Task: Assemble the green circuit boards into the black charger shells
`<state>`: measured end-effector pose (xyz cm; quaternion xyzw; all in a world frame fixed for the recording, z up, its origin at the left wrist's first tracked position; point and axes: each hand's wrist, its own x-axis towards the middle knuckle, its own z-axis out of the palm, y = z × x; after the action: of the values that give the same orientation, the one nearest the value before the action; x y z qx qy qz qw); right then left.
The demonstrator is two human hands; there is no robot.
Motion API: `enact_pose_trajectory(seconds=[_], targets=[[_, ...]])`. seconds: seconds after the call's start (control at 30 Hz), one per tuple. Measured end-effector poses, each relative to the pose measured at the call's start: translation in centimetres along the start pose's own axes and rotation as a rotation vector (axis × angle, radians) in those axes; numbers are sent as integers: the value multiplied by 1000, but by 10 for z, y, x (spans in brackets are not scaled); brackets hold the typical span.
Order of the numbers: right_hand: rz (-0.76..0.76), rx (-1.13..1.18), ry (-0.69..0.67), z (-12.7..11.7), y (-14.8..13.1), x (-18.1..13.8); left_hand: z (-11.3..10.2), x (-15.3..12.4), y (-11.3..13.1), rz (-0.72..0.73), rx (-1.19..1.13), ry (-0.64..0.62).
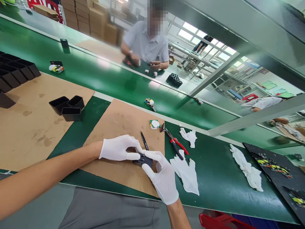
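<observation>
At the near part of a flat brown cardboard sheet [121, 121] on a green-topped desk [212, 178], a small black flat-faced piece with rounded edges [148, 160] sits between two hands in white fabric gloves. The left hand [122, 148] is closed on the piece's left end, thumb in front and fingers curled behind. The right hand [163, 176] pinches it from the other side, its thumb on the near face and its fingers reaching over the far edge. The fingertips of both hands nearly meet on top, so much of the piece is hidden, and whether its underside touches the cardboard I cannot tell.

This looks like close, two-handed work, best done with light, even pressure from both thumbs and the piece held level and low over the sheet. Smooth glove fabric may slip on such a surface, so a grip by the edges seems safer, leaving the face in view. A slim black pen [144, 140] lies just beyond the fingers and could be knocked by a wide swing. Pliers with red and black handles [173, 141] and a loose white glove [187, 176] lie to the right; turning the piece with the fingers, elbows quiet, should spare both.
</observation>
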<state>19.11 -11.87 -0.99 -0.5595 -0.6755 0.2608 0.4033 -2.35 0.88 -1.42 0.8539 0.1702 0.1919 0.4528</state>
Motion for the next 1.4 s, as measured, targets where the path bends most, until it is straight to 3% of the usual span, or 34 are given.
enact_pose_trajectory(seconds=[0.53,0.77,1.0,1.17,1.4], targets=[[48,84,-78,4,-6,-1,-1,-1,8,-109,-177,-13],[-17,50,7,9,-13,-1,-1,-1,8,-162,-226,-20],[-229,-274,208,21,-14,-16,-1,0,4,-129,-324,12],[-258,-521,108,17,6,-26,-2,0,5,-113,-395,-3],[-489,-792,19,7,6,-19,3,-1,2,-119,-339,51]])
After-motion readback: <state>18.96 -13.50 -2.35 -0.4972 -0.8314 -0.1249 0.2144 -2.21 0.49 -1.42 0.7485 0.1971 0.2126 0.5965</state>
